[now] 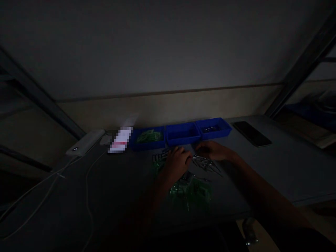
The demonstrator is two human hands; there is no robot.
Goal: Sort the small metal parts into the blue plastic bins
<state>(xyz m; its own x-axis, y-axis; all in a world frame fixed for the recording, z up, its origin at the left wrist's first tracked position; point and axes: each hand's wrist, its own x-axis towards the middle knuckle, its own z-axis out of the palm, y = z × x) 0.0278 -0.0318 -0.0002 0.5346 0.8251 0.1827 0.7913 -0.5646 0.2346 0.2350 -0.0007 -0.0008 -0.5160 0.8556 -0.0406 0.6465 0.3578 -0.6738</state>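
Note:
My left hand [179, 161] is over a pile of small items in front of the middle blue tray [183, 140], its fingers curled on something too dark to make out. To its right, my right hand [212, 150] has its fingers bent together at the top of a heap of thin metal pieces [207, 164]; what they hold is hidden. Green packets [198, 190] lie nearer the table's front edge. The left blue tray [149, 146] contains green packets, and the right blue tray [222, 132] contains a few small metal pieces.
A dark phone [252, 133] lies at the right on the grey table [283, 164]. At the left are a white power strip [85, 142] with cables and a blurred-out bright object [120, 140]. A wall stands behind, with metal posts at both sides.

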